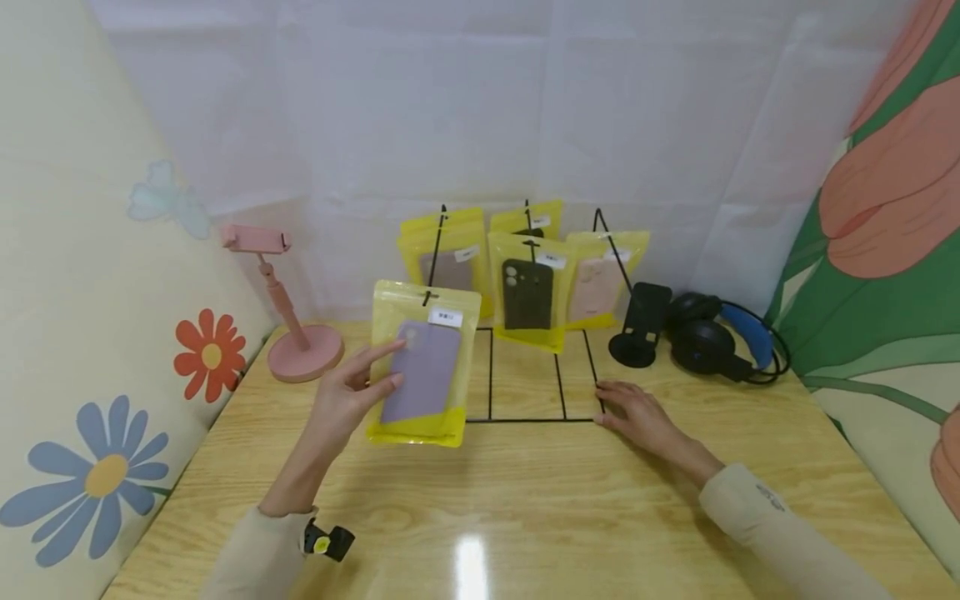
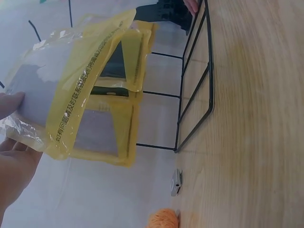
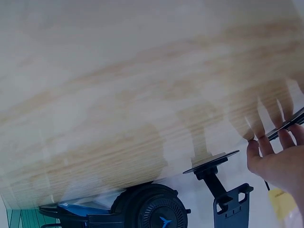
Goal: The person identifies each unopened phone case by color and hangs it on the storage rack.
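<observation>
My left hand (image 1: 347,396) pinches the left edge of a clear and yellow pouch (image 1: 467,367) with a purple phone case (image 1: 427,375) inside. The front tip of the left hook shows at the pouch's top slot. In the left wrist view, the pouch (image 2: 71,90) tilts in front of other hanging pouches. Low at the right, my right hand (image 1: 637,417) grips the front right corner of the black wire display rack (image 1: 525,420) with bent fingers. Further back hang pouches with a black case (image 1: 528,293) and a pink case (image 1: 592,287).
A pink phone stand (image 1: 303,354) is on the left of the wooden table (image 1: 540,517). Right of the rack are a black phone stand (image 1: 647,312) and black-and-blue headphones (image 1: 701,342). A white cloth (image 1: 450,108) hangs behind.
</observation>
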Action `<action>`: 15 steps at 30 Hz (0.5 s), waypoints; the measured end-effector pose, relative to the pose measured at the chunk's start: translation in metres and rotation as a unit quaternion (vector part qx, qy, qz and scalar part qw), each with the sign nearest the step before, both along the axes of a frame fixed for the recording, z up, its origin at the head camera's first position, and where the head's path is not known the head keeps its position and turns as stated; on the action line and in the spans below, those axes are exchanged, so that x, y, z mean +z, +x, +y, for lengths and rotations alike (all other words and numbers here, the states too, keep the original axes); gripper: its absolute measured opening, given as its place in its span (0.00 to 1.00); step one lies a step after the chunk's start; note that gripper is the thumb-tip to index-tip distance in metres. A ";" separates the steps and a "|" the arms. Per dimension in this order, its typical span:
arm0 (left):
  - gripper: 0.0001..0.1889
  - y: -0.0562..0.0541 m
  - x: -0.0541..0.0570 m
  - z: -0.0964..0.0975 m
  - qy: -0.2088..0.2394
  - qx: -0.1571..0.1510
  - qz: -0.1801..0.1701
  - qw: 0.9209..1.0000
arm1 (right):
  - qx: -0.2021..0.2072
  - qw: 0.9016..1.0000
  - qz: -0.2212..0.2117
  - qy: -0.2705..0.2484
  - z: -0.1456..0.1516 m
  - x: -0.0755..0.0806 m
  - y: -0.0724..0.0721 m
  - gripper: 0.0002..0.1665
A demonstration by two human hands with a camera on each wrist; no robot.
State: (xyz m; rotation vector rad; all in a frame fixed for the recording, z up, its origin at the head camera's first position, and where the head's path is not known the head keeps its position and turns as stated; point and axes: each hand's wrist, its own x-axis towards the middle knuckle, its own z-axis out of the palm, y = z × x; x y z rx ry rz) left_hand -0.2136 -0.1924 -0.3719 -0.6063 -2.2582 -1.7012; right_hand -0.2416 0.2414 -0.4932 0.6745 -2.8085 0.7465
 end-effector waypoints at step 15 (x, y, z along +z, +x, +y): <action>0.24 -0.045 -0.005 0.019 0.052 0.018 -0.023 0.998 | 0.002 1.000 0.004 0.002 0.001 -0.001 -0.001 0.30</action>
